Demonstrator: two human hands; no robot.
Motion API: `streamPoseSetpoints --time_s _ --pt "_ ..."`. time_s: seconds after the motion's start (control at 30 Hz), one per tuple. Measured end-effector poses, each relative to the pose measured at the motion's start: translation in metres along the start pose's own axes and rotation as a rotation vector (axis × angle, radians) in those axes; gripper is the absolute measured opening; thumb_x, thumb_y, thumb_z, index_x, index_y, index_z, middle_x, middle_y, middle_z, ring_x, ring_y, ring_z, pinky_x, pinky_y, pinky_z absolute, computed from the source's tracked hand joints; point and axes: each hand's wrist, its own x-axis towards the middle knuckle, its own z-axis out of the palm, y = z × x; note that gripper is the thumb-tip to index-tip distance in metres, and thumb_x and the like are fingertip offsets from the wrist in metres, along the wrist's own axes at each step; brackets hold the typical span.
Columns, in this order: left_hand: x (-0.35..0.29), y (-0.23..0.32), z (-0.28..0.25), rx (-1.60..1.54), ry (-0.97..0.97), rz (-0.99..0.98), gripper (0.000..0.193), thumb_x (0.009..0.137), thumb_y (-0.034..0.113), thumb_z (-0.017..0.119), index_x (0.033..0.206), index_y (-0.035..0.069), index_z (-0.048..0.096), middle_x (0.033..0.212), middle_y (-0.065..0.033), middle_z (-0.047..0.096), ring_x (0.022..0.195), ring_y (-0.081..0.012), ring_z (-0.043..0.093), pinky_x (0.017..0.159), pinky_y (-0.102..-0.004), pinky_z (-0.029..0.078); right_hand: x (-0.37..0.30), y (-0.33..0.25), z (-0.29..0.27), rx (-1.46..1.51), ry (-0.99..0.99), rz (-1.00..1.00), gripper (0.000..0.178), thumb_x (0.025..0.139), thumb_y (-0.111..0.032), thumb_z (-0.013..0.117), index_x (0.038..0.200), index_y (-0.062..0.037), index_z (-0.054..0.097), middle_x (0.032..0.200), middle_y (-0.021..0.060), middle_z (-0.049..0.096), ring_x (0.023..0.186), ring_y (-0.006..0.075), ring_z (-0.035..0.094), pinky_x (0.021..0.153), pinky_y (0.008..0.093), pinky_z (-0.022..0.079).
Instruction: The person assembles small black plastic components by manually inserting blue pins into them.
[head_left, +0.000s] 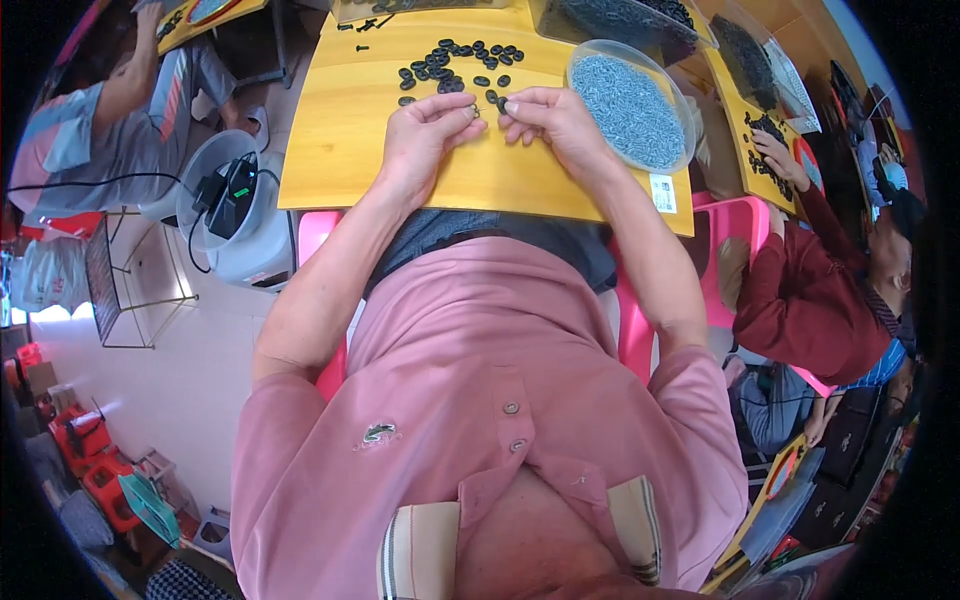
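My left hand (425, 135) is closed, thumb and forefinger pinching a small metal piece (477, 111) too tiny to make out fully. Close beside it, my right hand (555, 115) grips a black oval part (503, 104) between its fingertips. The two hands almost meet above the yellow table (335, 140). Just beyond them lies a loose group of black oval parts (437, 66). To the right of my right hand stands a round clear tub (689, 130) full of small silver screws (630, 112).
Behind the tub is a clear bin (560, 28) of black parts. Several black pieces (363, 47) lie far left on the table. A white bucket (200, 165) holding a black device stands at left. Other people work at yellow tables on both sides; one co-worker's hand (780, 160) reaches among black parts.
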Motion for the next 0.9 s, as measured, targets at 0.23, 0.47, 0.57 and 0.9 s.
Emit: streamPoseSetpoints --time_s 0.23,0.47,0.57,0.9 --pt "-0.002 -0.001 0.001 0.075 -0.020 -0.011 0.024 0.091 -0.002 0.063 0.114 -0.009 0.062 0.104 -0.0152 0.067 0.090 -0.0215 0.070 0.082 -0.0272 0.059 -0.009 -0.007 0.011 0.034 -0.014 0.020 0.025 0.092 -0.016 0.064 0.105 0.0049 0.066 0.091 0.0116 0.072 0.075 0.0129 0.067 0.066 0.0220 0.048" --pt "-0.001 -0.001 0.003 0.164 -0.015 -0.004 0.024 0.091 -0.003 0.064 0.114 -0.009 0.062 0.102 -0.0158 0.067 0.086 -0.0209 0.070 0.080 -0.0268 0.059 -0.005 0.002 0.007 0.034 -0.029 -0.017 0.029 0.090 -0.018 0.065 0.106 0.0058 0.065 0.091 0.0116 0.073 0.070 0.0136 0.068 0.059 0.0224 0.048" --pt "-0.001 -0.003 0.003 0.123 -0.006 0.012 0.026 0.089 -0.002 0.065 0.113 -0.010 0.063 0.098 -0.0156 0.069 0.086 -0.0192 0.071 0.079 -0.0243 0.057 -0.007 0.000 0.007 0.034 -0.034 -0.006 0.028 0.090 -0.018 0.065 0.105 0.0048 0.066 0.090 0.0104 0.072 0.072 0.0123 0.067 0.062 0.0219 0.048" --pt "-0.001 -0.003 0.004 0.190 0.014 0.019 0.022 0.091 -0.003 0.064 0.112 -0.008 0.063 0.100 -0.0157 0.068 0.084 -0.0200 0.070 0.077 -0.0255 0.059 -0.006 0.000 0.009 -0.023 -0.028 -0.016 0.025 0.090 -0.019 0.066 0.103 0.0023 0.067 0.088 0.0082 0.071 0.070 0.0106 0.064 0.065 0.0221 0.047"
